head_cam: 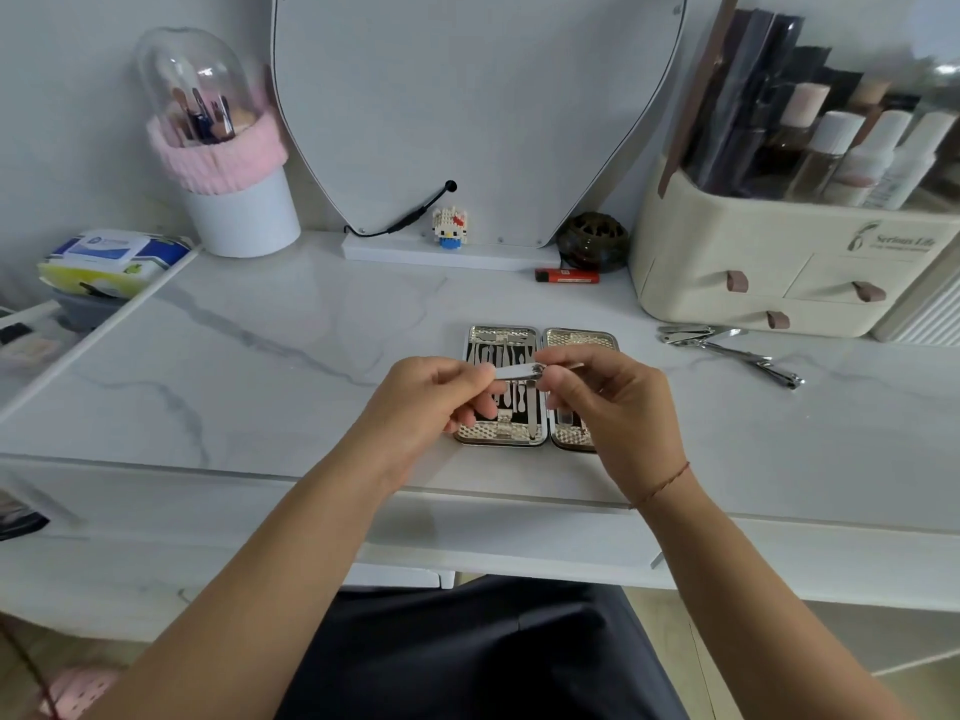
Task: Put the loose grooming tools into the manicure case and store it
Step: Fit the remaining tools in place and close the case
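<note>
The silver manicure case [579,339] lies open flat on the white marble tabletop, with several steel tools strapped in its black left half. Above it, my left hand [431,397] and my right hand [613,402] both pinch a small silver nail clipper [519,371], one hand at each end, and cover the case's lower part. Loose steel tools [727,348], clippers and nippers, lie in a small pile on the table to the right of the case.
A cream cosmetics organiser [769,267] with drawers stands at the right, just behind the loose tools. A mirror base with a small toy figure [450,228], a red lighter [566,275], a brush holder [228,148] and a wipes pack [109,257] line the back.
</note>
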